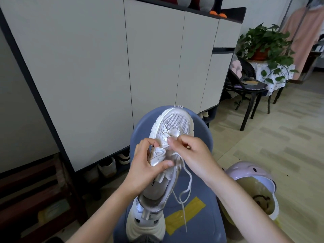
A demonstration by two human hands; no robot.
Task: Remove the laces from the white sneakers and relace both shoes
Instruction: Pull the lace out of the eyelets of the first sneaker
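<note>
A white sneaker (pixel 168 137) lies lengthwise along a blue chair (pixel 205 214), its toe toward the chair's back edge and its heel toward the front edge, the upper facing the camera. The toe box is open white mesh ringed by a thick cream-white sole; the side panels are glossy silver-white with curved overlays, and the grey-white tongue bears dark lettering, only partly readable. A second white shoe (pixel 145 223) sits at the chair's front edge under the first one's heel, showing a ribbed cream sole and a pull tab. The left hand (pixel 149 165) holds the sneaker at mid-foot, its grip curled round the side panel with the thumb pressed over the tongue. The right hand (pixel 189 153) pinches something at the lowest eyelets near the toe, thumb and forefinger closed together; whether it is the lace or the eyelet flap cannot be told. A white lace (pixel 185 190) trails loose from the eyelet area down over the seat, crossing a patch of yellow tape (pixel 185 214) near the chair's front right.
</note>
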